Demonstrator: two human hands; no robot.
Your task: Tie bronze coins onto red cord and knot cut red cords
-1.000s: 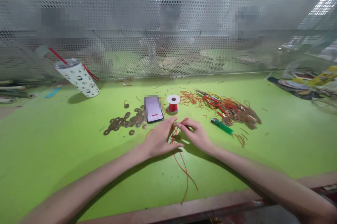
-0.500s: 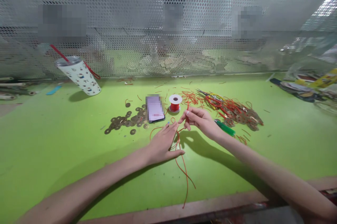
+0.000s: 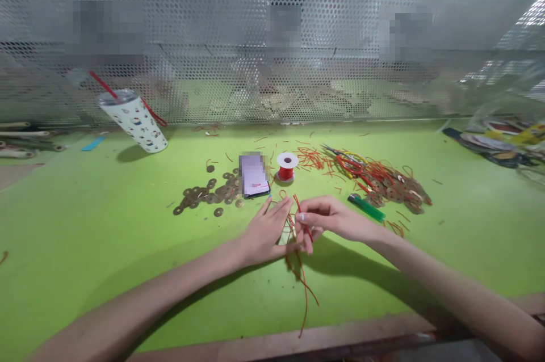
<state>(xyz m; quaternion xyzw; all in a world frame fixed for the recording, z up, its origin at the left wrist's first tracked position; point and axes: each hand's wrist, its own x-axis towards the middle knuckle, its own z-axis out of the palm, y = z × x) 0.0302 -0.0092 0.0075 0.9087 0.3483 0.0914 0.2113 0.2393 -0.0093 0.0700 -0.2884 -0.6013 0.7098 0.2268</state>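
Note:
My left hand (image 3: 268, 231) lies flat on the green table, fingers stretched out and thumb apart, over part of the red cord (image 3: 303, 288). Loose ends of that cord trail from between my hands toward the table's front edge. My right hand (image 3: 321, 220) is just to the right, thumb and fingers pinched on a stretch of red cord. A small loop of cord shows beyond my left fingertips. Behind my hands stand a white spool of red cord (image 3: 286, 170) and a phone (image 3: 254, 177) with a lit screen.
Round holed coins (image 3: 198, 196) lie scattered left of the phone. More coins (image 3: 400, 194), red cord scraps and scissors (image 3: 347, 163) form a pile at right, with a green lighter (image 3: 367, 207) before it. A patterned tumbler (image 3: 138, 123) stands back left, before a perforated metal screen (image 3: 238, 84).
My right hand has moved down toward me with the pinched cord, nearer my left thumb. My left hand stays flat in about the same place. The whole view has shifted slightly.

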